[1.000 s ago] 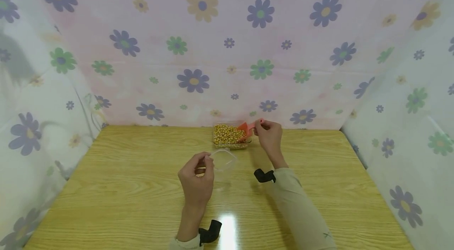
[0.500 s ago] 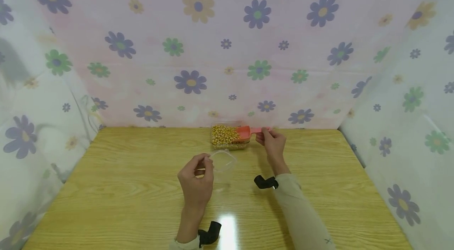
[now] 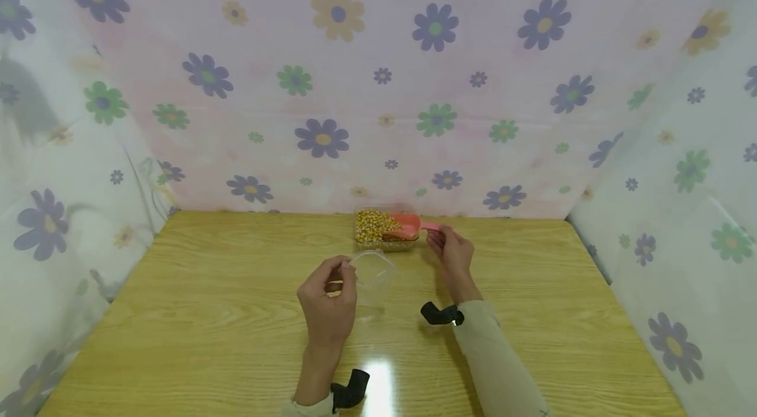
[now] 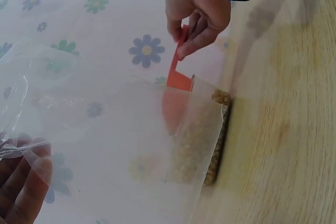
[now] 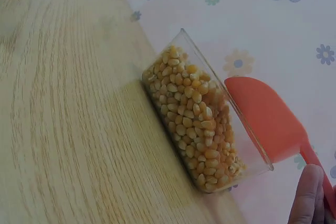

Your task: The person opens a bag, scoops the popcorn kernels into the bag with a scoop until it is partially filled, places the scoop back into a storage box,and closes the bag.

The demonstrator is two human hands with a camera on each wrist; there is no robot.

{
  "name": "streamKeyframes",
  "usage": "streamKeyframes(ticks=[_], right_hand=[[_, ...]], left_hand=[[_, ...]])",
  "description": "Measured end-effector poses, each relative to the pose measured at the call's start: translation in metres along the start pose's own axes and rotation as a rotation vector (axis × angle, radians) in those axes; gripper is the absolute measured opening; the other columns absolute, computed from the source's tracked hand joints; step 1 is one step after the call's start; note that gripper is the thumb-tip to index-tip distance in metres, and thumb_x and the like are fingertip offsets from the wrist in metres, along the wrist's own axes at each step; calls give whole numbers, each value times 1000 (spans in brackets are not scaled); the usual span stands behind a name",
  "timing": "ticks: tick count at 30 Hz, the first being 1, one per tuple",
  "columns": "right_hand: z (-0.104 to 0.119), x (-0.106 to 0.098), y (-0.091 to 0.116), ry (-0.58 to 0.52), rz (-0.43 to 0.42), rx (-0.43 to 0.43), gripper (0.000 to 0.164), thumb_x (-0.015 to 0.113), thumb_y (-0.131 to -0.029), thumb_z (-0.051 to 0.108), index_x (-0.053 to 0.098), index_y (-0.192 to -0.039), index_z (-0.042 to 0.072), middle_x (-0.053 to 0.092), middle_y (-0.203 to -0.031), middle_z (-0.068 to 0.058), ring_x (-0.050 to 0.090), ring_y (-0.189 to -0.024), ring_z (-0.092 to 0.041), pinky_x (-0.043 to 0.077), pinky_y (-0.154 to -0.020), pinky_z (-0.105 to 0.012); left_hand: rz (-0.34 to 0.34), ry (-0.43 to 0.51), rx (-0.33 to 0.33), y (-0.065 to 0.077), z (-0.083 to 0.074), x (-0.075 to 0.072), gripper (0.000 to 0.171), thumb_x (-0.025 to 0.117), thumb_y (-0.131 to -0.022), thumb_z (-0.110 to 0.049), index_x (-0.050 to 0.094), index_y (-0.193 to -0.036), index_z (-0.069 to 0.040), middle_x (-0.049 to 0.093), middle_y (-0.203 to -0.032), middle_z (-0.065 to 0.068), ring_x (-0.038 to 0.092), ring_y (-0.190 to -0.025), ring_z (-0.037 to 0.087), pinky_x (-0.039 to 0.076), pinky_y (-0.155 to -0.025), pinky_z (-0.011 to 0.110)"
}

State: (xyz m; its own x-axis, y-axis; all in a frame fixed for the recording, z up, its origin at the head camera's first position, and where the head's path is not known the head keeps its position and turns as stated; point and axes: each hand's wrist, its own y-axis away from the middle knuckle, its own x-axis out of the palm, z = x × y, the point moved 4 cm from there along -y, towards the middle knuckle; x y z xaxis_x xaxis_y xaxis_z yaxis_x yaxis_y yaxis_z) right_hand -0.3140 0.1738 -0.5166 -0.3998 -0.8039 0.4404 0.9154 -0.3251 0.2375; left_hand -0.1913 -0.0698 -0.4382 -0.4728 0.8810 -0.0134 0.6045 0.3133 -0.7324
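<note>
My left hand (image 3: 328, 305) pinches the open rim of a clear plastic bag (image 3: 371, 279), held just above the table. Through the bag, the left wrist view shows the other hand (image 4: 202, 9) and part of the container. My right hand (image 3: 454, 259) grips the handle of a red scoop (image 3: 407, 226). The scoop's bowl lies over a clear rectangular container (image 5: 257, 163) at its right side, its front edge among yellow corn kernels (image 5: 184, 114). How many kernels the scoop holds cannot be seen.
The container stands on a wood-grain table (image 3: 225, 312) near its back edge. A flowered cloth (image 3: 378, 95) hangs right behind it and on both sides. Black wrist mounts (image 3: 350, 389) sit on both arms.
The scoop has gone from steeply tilted in the kernels to nearly level, its handle lowered. My right hand has come down a little toward me. The left hand and bag have stayed put.
</note>
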Motion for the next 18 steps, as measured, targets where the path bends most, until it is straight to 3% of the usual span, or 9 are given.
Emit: streamKeyframes(ticks=[4, 10, 18], right_hand=[[-1, -1, 2, -113, 2, 37, 29, 54, -106, 10, 62, -120, -13, 74, -75, -2, 71, -70, -9, 60, -74, -22], [-2, 1, 8, -300, 31, 154, 24, 52, -107, 12, 70, -95, 2, 72, -76, -5, 69, -69, -11, 59, -71, -21], [5, 8, 20, -254, 71, 160, 27, 51, -108, 17, 71, -91, 8, 74, -77, -1, 66, -66, -7, 57, -67, -19]], left_hand=[[-2, -8, -31, 0, 0, 1, 18, 61, -89, 8, 76, -87, -2, 73, -71, 9, 66, -57, 10, 54, -49, 20], [-9, -20, -65, 2, 0, -1, 18, 61, -90, 8, 76, -87, -2, 72, -70, 11, 65, -56, 8, 53, -48, 19], [-29, -31, -28, -2, -3, -3, 17, 62, -89, 8, 76, -86, -2, 72, -70, 9, 65, -57, 9, 53, -48, 19]])
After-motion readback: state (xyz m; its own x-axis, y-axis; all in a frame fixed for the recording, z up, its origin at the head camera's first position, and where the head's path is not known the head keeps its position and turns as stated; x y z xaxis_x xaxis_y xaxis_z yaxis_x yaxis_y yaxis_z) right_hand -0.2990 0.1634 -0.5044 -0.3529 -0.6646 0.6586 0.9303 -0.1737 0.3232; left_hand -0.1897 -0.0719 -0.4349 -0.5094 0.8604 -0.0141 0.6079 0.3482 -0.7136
